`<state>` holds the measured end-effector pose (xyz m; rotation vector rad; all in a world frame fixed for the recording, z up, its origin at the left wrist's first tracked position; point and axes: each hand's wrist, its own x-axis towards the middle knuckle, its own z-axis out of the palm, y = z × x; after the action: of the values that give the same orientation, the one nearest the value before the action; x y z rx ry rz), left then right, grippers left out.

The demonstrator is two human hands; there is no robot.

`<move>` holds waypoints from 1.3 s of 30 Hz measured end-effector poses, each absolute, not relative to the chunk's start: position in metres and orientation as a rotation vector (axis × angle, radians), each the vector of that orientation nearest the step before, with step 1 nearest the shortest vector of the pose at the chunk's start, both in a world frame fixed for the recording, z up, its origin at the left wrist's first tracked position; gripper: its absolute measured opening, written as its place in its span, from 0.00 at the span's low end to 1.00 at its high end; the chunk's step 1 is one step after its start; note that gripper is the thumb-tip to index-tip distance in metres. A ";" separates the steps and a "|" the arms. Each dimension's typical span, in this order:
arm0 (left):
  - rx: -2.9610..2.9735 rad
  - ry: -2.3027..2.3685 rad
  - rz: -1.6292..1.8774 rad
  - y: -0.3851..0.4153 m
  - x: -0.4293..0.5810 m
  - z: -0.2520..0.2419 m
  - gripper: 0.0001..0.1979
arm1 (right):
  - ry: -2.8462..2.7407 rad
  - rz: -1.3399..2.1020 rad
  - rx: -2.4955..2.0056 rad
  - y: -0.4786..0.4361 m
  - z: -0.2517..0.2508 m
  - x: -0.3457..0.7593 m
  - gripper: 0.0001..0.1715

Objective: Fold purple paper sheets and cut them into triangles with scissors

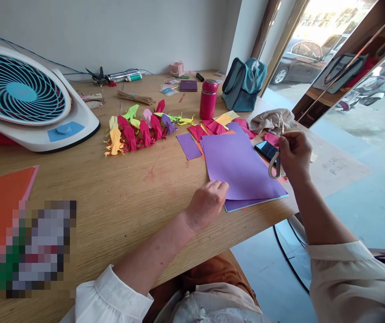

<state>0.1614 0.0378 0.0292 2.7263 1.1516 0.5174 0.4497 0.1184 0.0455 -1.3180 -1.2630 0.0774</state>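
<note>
My right hand (295, 153) is closed around a pair of scissors (275, 167) with pale handles, raised over the right side of the paper. The blade tips point up and away, mostly hidden by the fingers. My left hand (209, 198) has its fingers curled at the near left corner of a large purple sheet of paper (237, 166). That sheet lies on more purple paper, slightly out of line with it, and a light blue edge shows beneath. A phone (266, 150) lies by the sheet's right edge, partly behind the scissors.
Folded paper figures (130, 134) stand in rows beyond the left hand. Past the sheet are small coloured papers (189, 146), a pink flask (209, 99), a teal bag (244, 85) and a crumpled cloth (273, 120). A white fan (78, 114) occupies the left; orange paper (0, 215) lies nearer.
</note>
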 end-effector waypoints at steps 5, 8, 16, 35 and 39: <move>2.647 1.121 0.586 0.043 0.158 0.027 0.11 | -1.274 0.095 -1.332 0.122 0.041 0.450 0.03; 2.625 0.973 0.695 0.047 0.156 0.027 0.11 | -1.269 0.096 -1.340 0.121 0.040 0.451 0.03; 2.911 0.941 0.555 0.055 0.144 0.029 0.16 | -1.261 0.109 -1.338 0.115 0.041 0.446 0.03; 2.569 1.135 0.950 0.032 0.113 0.030 0.10 | -1.418 0.228 -1.471 0.154 0.028 0.428 0.08; 2.510 1.158 0.948 0.020 0.099 0.030 0.11 | -1.503 0.248 -1.612 0.168 0.026 0.426 0.05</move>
<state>0.0993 0.0202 0.0303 2.5102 1.1577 0.9482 0.4258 0.1682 0.0259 -1.6119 -1.5031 0.2482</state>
